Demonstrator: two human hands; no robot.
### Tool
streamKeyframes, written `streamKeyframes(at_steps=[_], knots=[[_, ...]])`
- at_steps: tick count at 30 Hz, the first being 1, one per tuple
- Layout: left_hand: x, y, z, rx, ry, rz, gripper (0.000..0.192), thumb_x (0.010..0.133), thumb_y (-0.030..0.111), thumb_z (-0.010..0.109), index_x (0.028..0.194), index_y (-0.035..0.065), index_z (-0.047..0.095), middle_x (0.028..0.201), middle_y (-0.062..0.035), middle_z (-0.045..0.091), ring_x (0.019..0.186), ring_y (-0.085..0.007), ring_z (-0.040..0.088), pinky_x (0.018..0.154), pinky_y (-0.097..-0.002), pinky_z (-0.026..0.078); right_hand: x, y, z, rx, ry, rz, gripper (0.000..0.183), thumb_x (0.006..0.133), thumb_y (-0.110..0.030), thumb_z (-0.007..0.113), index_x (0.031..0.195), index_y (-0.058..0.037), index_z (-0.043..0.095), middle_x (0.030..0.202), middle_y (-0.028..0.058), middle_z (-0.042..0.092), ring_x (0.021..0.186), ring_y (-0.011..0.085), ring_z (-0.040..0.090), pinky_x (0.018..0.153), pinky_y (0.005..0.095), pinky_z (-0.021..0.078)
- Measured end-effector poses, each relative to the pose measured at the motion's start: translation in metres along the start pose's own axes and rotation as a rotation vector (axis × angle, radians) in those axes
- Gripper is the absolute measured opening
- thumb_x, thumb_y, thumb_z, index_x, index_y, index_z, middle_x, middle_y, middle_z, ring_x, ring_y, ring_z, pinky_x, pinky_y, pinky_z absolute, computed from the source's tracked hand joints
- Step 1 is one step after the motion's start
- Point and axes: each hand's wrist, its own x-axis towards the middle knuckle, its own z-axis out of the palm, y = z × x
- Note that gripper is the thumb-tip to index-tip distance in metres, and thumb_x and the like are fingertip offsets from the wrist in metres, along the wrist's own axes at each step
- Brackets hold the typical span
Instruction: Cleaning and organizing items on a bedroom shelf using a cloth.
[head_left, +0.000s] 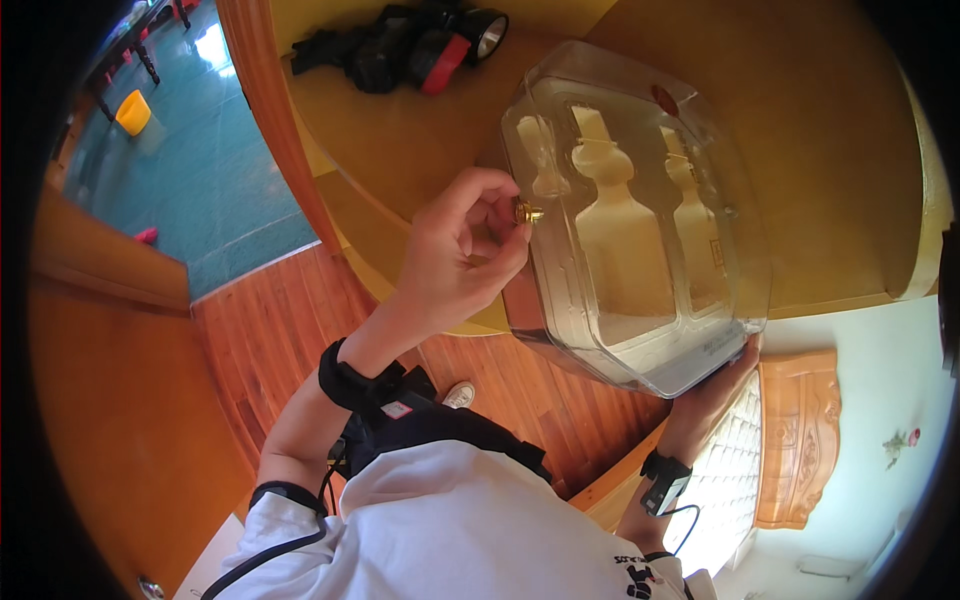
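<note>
A clear plastic case (559, 300) stands tilted before me, with pale bottle-shaped forms (626, 247) showing through its cover. A dark red oval mark (664, 100) sits near its upper corner. My left hand (469, 247) is at the case's left side, thumb and forefinger closed on a small gold-coloured metal clasp (529, 214). Low on the other side, my right hand (705, 397) holds the case's bottom corner. Most of the right fingers are hidden behind or under the case.
A black headlamp (487, 34) and other black gear with a red part (448, 64) lie on the curved wooden shelf (420, 142). Left is an orange-brown door (120, 405). A carved wooden headboard (799, 439) and a bed (720, 480) are at lower right. A yellow bucket (133, 112) stands beyond the doorway.
</note>
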Motion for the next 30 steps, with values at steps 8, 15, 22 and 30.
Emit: streamKeyframes(at_steps=[8, 15, 22, 30], knots=[[-0.001, 0.004, -0.005, -0.139, 0.034, -0.243, 0.013, 0.087, 0.001, 0.055, 0.097, -0.0017, 0.049, 0.079, -0.0044, 0.055, 0.059, -0.0098, 0.056, 0.051, -0.0219, 0.050, -0.002, 0.001, 0.001, 0.024, -0.016, -0.015, 0.050, 0.090, -0.046, 0.043, 0.122, -0.0070, 0.045, 0.117, 0.0068, 0.049, 0.108, 0.0199, 0.048, 0.089, 0.0328, 0.0404], [0.005, 0.022, -0.010, 0.053, -0.119, -0.382, 0.017, 0.091, 0.013, 0.052, 0.085, -0.0025, 0.050, 0.069, -0.0071, 0.055, 0.055, -0.0116, 0.056, 0.046, -0.0243, 0.046, 0.000, 0.002, 0.002, 0.068, 0.004, -0.006, 0.050, 0.090, -0.046, 0.043, 0.122, -0.0078, 0.046, 0.119, 0.0054, 0.048, 0.110, 0.0200, 0.046, 0.092, 0.0333, 0.0387], [0.019, 0.019, -0.016, -0.373, -0.143, -0.616, 0.013, 0.083, 0.011, 0.053, 0.074, 0.0009, 0.052, 0.063, -0.0074, 0.052, 0.049, -0.0158, 0.049, 0.044, -0.0265, 0.038, -0.008, 0.020, -0.012, -0.008, -0.082, -0.189, 0.075, 0.082, -0.057, 0.051, 0.134, -0.0062, 0.034, 0.132, 0.0078, 0.039, 0.120, 0.0219, 0.038, 0.099, 0.0368, 0.0316], [0.020, 0.018, -0.010, -0.361, -0.120, -0.643, 0.012, 0.079, 0.008, 0.051, 0.068, 0.0027, 0.049, 0.061, -0.0082, 0.050, 0.048, -0.0163, 0.048, 0.041, -0.0266, 0.035, 0.007, 0.035, -0.043, -0.429, -0.356, -0.865, 0.103, 0.067, -0.058, 0.070, 0.136, -0.0001, 0.020, 0.133, 0.0125, 0.034, 0.119, 0.0209, 0.036, 0.100, 0.0372, 0.0302]])
